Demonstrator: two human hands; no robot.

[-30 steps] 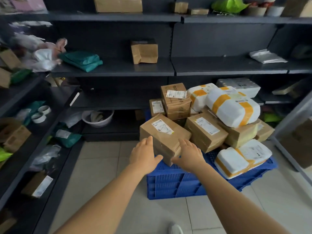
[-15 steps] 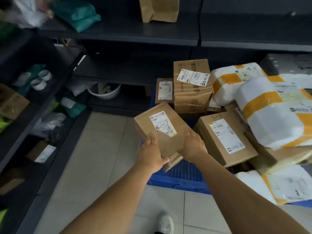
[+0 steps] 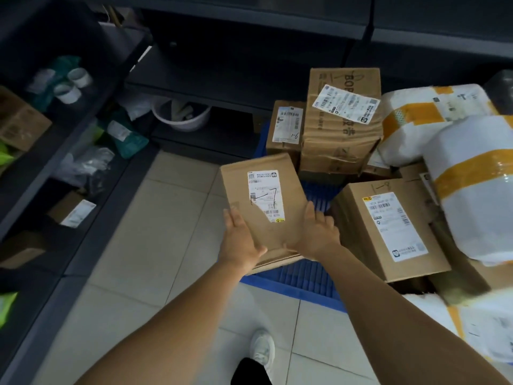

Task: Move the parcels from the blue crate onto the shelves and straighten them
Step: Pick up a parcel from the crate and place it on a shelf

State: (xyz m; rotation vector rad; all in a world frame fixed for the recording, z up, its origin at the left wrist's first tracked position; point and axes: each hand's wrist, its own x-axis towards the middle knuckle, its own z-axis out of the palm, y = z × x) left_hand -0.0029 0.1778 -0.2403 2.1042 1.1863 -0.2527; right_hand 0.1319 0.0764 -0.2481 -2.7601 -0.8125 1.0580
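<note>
Just left of centre frame, a person's left hand (image 3: pixel 241 243) and right hand (image 3: pixel 315 234) clamp a flat brown parcel (image 3: pixel 263 207) between them, fingers curled round its two long edges, its white label facing up. It hangs above the near left corner of the blue crate (image 3: pixel 299 276), over the tiled floor (image 3: pixel 155 245). To its right a labelled cardboard box (image 3: pixel 388 229) lies in the crate; behind stand a tall box (image 3: pixel 342 134) and a narrow box (image 3: pixel 286 126), with white taped bags (image 3: pixel 477 190) piled at the right edge. Dark shelves (image 3: pixel 211 90) fill the top and left of the frame, a white basin (image 3: pixel 181 116) on a low one
</note>
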